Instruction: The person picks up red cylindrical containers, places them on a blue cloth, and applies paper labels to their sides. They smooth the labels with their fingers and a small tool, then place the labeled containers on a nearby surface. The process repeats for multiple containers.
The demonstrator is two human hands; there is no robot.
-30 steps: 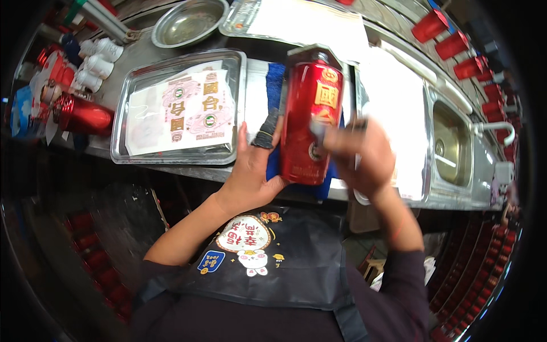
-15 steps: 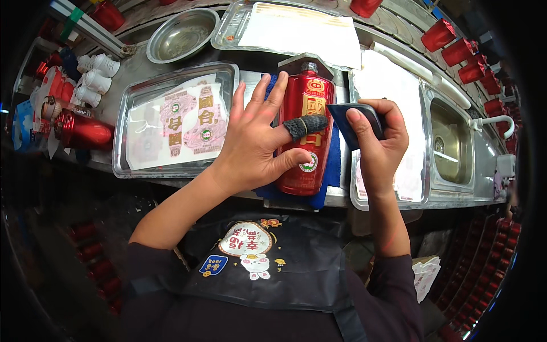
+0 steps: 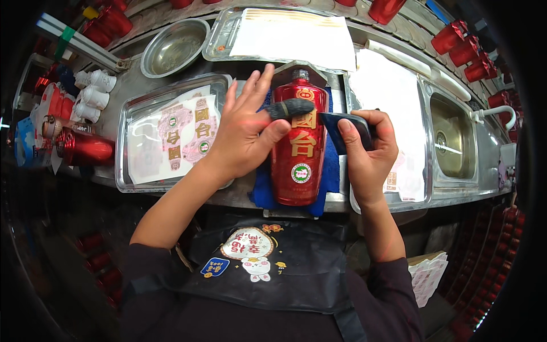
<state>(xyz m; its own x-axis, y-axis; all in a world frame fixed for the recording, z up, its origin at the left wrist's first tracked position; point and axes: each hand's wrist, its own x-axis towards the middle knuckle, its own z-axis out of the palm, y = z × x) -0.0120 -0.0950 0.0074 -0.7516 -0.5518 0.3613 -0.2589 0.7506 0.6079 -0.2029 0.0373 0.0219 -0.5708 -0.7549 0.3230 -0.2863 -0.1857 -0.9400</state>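
Note:
A glossy red bottle (image 3: 297, 168) with gold lettering and a round green-and-white sticker lies on a blue cloth (image 3: 332, 176), its neck pointing away from me. My left hand (image 3: 242, 134) is over its left side, fingers spread; the index finger wears a dark knitted finger sleeve (image 3: 290, 109) and lies across the upper lettering. Between the thumb and bent fingers of my right hand (image 3: 367, 154) is a dark blue scraper (image 3: 356, 126) with a black grip. Its edge is at the bottle's right side; whether it touches, I cannot tell.
To the left, a metal tray (image 3: 121, 148) holds decal sheets; behind it sits a steel bowl (image 3: 174, 48). White sheets (image 3: 293, 37) lie on a far tray. At right are more sheets (image 3: 379, 85) and a sink (image 3: 453, 137) with a faucet (image 3: 501, 111). Red bottles (image 3: 94, 147) surround the bench.
My left hand has drawn back leftward, uncovering more of the bottle's lower lettering and sticker. The scraper stays by the bottle's right side in my right hand. The whole view has shifted slightly.

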